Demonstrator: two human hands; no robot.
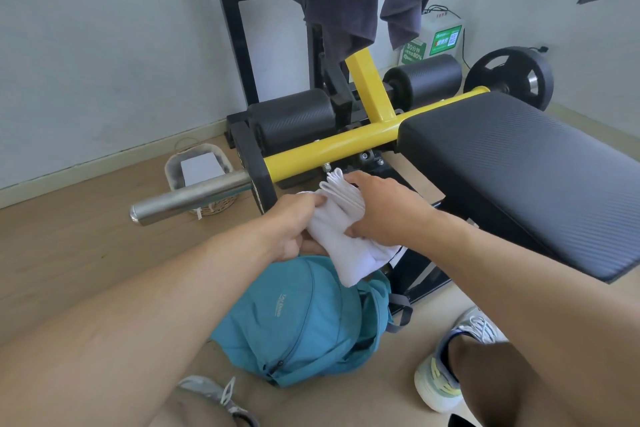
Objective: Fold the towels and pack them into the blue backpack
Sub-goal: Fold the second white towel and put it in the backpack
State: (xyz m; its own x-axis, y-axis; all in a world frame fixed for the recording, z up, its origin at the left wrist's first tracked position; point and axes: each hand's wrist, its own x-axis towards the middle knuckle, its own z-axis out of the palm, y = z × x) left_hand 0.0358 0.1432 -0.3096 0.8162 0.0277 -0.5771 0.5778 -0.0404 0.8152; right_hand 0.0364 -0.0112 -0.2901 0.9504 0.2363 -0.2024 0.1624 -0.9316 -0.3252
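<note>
Both hands are on a white towel (341, 236), held in the air just above the blue backpack (304, 319). The left hand (294, 222) grips the towel's near-left side, fingers curled into the cloth and knuckles up. The right hand (384, 208) lies across the top of the bundle, with the fingers wrapped over the folded layers and the thumb tucked against the towel's underside. Between the two hands the towel is bunched into several narrow folds; their edges fan out just beyond the right hand's fingertips. The towel's loose lower end hangs down below the right hand and touches the top of the backpack.

The backpack lies on the wooden floor (86, 246) directly under the hands, close to the person's legs, its front panel with a small white logo facing up. A grey strap trails out from it below the right forearm. One pale sneaker (446, 367) stands on the floor under the right forearm, and part of another grey shoe (221, 399) shows under the left forearm.

Beyond the hands runs a yellow frame bar (346, 146) of a weight bench, with a steel sleeve (194, 196) sticking out past the left hand. The black padded seat (519, 163) stretches away beyond the right hand. A small woven basket (201, 177) sits on the floor beyond the left hand, near the wall. Dark clothes (346, 3) hang from the rack farther off.
</note>
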